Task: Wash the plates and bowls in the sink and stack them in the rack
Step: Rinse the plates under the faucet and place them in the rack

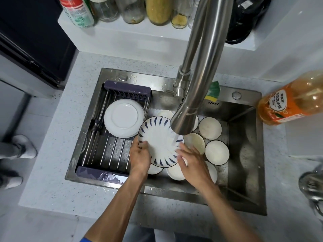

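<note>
My left hand (140, 157) grips the left rim of a white plate with blue leaf marks (158, 137), thumb on its face. Water runs from the faucet spout (183, 117) onto the plate's right side. My right hand (190, 158) lies with straight fingers on the plate's lower right face, under the stream. Several white bowls (216, 151) with dark rims lie in the steel sink (244, 172) beneath and to the right of the plate. A white plate (124, 117) lies in the wire rack (111, 154) over the sink's left half.
An orange dish-soap bottle (290, 102) stands on the counter at the right. A green and yellow sponge (213, 91) sits behind the faucet. Jars and bottles (157, 11) line the back shelf. Another person's shoes (21, 145) stand on the floor at left.
</note>
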The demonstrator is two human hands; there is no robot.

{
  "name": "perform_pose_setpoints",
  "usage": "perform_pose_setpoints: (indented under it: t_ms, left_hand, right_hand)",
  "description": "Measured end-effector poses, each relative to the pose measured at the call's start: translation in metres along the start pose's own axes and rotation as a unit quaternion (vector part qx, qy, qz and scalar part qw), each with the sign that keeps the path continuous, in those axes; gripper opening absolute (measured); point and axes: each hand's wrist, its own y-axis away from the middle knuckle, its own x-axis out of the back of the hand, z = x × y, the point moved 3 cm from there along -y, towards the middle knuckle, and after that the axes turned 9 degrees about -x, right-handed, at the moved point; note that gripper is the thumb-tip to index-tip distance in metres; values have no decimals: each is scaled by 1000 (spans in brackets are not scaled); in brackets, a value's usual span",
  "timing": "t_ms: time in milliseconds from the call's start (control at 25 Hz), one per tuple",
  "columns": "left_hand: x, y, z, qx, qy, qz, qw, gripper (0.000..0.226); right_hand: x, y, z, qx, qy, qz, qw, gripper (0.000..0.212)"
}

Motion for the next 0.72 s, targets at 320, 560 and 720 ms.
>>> perform_pose_setpoints:
  t_ms: [320, 560, 720]
  left_hand:
    - [-13, 3, -45, 155, 144, -126, 969, 14]
    - [-41, 11, -28, 153, 248, -38, 956, 21]
    - [-31, -1, -22, 139, 220, -90, 961, 19]
  right_hand:
    - [36, -21, -13, -201, -262, 152, 932, 33]
    - [-14, 9, -5, -331, -658, 96, 670, 45]
    - [-13, 0, -6, -357, -680, 39, 639, 40]
